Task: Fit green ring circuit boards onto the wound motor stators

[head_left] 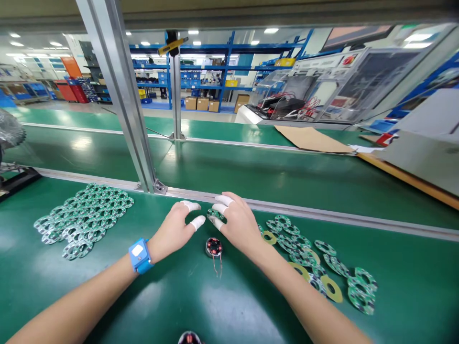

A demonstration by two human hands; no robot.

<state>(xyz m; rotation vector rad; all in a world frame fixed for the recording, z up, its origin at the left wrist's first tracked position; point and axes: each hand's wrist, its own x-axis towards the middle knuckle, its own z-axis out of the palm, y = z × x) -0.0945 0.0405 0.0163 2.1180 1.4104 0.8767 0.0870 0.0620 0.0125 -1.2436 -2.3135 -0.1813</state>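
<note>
My right hand [234, 220], with white finger covers, has its fingertips on a small green ring-shaped circuit board [214, 213]; thumb and fingers close around its edge. Just left of it is my left hand [181, 222], thumb and index finger apart, nothing between them; a blue band is on that wrist. Below both hands a small round motor coil [214, 247] with copper windings and loose wire ends rests on the green table. Part of a second coil [189, 338] shows at the bottom edge.
Many ring boards [89, 215] lie in overlapping rows at the left. More boards [362, 289] and yellow rings [332, 288] are scattered at the right. A metal post [122, 95] rises behind my left hand. Beyond the metal rail lies brown cardboard [313, 139].
</note>
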